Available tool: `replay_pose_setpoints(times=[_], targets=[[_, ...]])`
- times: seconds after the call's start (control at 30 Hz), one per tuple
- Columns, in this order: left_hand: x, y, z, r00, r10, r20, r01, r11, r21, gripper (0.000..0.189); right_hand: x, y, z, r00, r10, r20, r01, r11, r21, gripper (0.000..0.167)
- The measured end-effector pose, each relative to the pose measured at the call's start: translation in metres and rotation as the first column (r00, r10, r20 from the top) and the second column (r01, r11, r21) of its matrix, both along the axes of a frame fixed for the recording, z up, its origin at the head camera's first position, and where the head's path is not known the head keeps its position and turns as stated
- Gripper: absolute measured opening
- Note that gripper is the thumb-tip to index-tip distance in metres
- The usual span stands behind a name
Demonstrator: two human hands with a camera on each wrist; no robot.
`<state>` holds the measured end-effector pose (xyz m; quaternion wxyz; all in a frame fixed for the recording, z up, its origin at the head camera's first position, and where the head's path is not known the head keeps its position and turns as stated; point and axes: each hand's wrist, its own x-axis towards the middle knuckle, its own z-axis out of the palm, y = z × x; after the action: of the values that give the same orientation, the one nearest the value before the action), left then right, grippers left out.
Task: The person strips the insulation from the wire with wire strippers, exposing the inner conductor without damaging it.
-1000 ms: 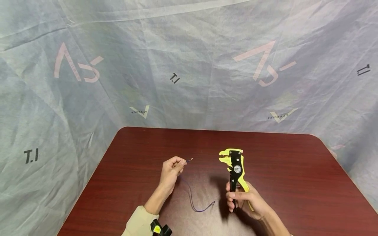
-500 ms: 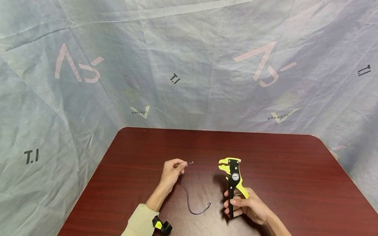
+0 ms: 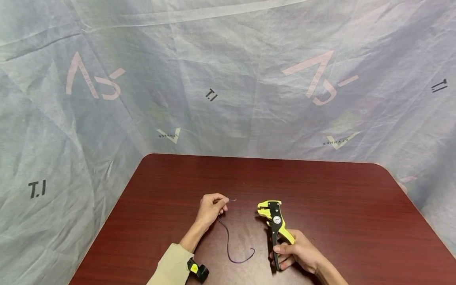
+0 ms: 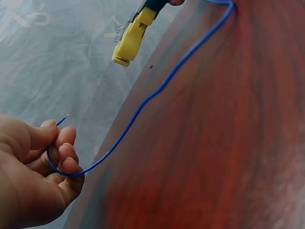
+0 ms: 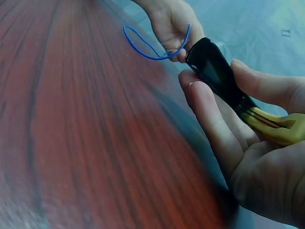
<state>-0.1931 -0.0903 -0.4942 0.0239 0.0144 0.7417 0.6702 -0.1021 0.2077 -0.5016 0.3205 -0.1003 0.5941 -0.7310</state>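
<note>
A thin blue wire (image 4: 128,126) is pinched near one end between the thumb and forefinger of my left hand (image 3: 211,209). Bare copper strands (image 4: 69,113) show at its tip in the left wrist view. From that hand the wire curves down across the table to a hooked free end (image 3: 253,249). My right hand (image 3: 300,250) holds a yellow and black wire stripper (image 3: 276,220) by its handles, head up, to the right of the wire. The stripper's mouth faces left towards the copper tip, apart from it and with no wire in it.
The dark red wooden table (image 3: 320,190) has rounded far corners. Grey printed cloth (image 3: 228,79) hangs behind and beside it. A small dark blue speck (image 4: 151,67) shows near the stripper in the left wrist view. A black strap device (image 3: 198,270) sits at the left sleeve.
The stripper has come down and a little left with my right hand. My left hand has shifted slightly right and down, still pinching the wire. The wire's free end has moved slightly left.
</note>
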Motion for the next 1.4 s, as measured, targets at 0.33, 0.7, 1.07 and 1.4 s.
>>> replay_pose_setpoints(times=[0.33, 0.7, 1.07, 1.4], targets=[[-0.004, 0.003, -0.008, 0.992, -0.029, -0.122, 0.002, 0.976, -0.217, 0.013, 0.001, -0.006, 0.005, 0.999, 0.0, 0.052, -0.006, 0.995, 0.103, 0.016], [-0.005, 0.007, -0.012, 0.938, -0.115, -0.327, -0.056, 0.88, -0.471, 0.008, 0.005, -0.004, 0.011, 0.999, -0.025, 0.026, 0.019, 0.98, 0.2, 0.029], [-0.006, 0.009, -0.018, 0.92, -0.134, -0.369, -0.069, 0.87, -0.489, 0.005, 0.014, -0.015, 0.022, 0.904, -0.087, -0.419, 0.352, 0.705, 0.615, 0.004], [-0.006, 0.009, -0.025, 0.908, -0.166, -0.385, -0.057, 0.86, -0.507, 0.005, 0.015, -0.018, 0.026, 0.79, 0.033, -0.612, 0.573, 0.313, 0.757, 0.015]])
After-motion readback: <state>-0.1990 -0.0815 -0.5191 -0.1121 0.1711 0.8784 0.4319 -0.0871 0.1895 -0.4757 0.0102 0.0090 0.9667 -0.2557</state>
